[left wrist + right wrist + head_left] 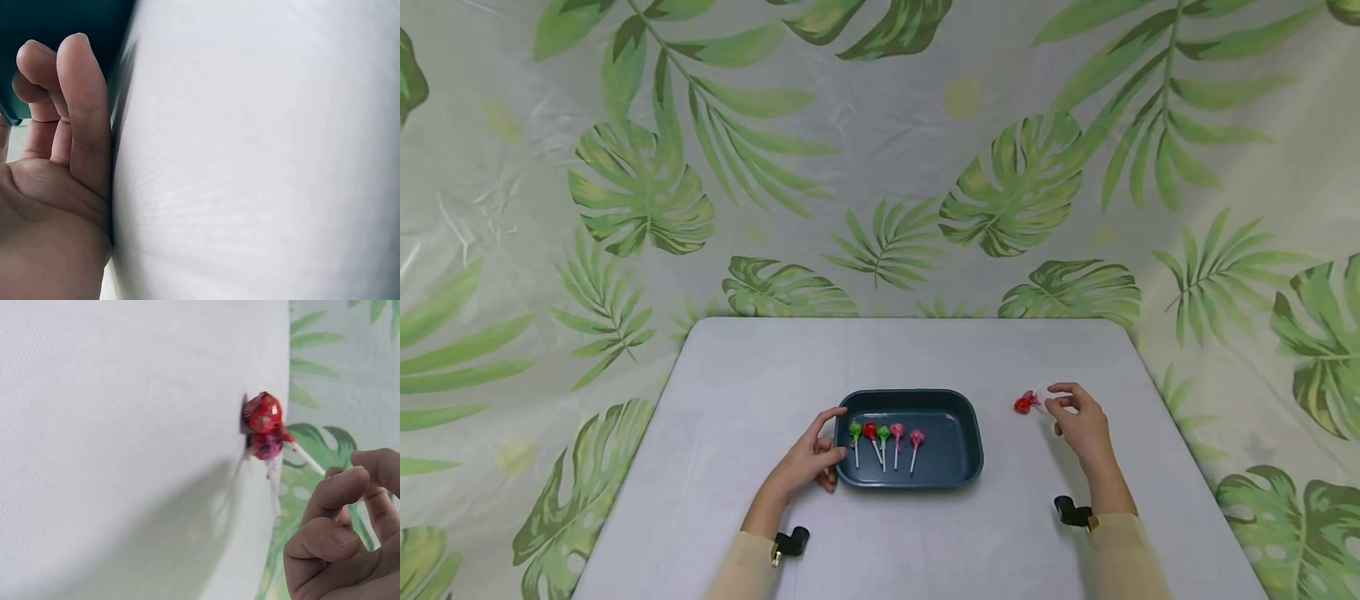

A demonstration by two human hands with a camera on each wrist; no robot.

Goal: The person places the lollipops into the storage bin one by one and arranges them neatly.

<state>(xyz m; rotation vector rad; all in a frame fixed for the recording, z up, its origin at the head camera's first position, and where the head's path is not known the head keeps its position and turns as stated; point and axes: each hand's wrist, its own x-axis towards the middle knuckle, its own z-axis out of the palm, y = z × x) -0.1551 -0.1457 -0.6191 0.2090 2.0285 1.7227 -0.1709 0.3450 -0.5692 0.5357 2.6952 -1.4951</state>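
Observation:
My left hand [807, 461] grips the left rim of a dark blue rectangular tray [955, 442], thumb over the edge. In the left wrist view the fingers [81, 106] lie against the tray's teal-looking side [31, 19]. Several wrapped lollipops, such as a green one [855, 430] and a pink one [917, 437], lie side by side in the tray, sticks toward me. Right of the tray, my right hand [1081, 425] pinches the stick end of a red lollipop [262, 412]. A pink-purple lollipop [267, 446] lies against the red one's head.
A white-covered table [925, 542] lies under everything. Behind it hangs a leaf-patterned cloth [880, 167], which also flanks both sides. Each wrist wears a small black camera [793, 542].

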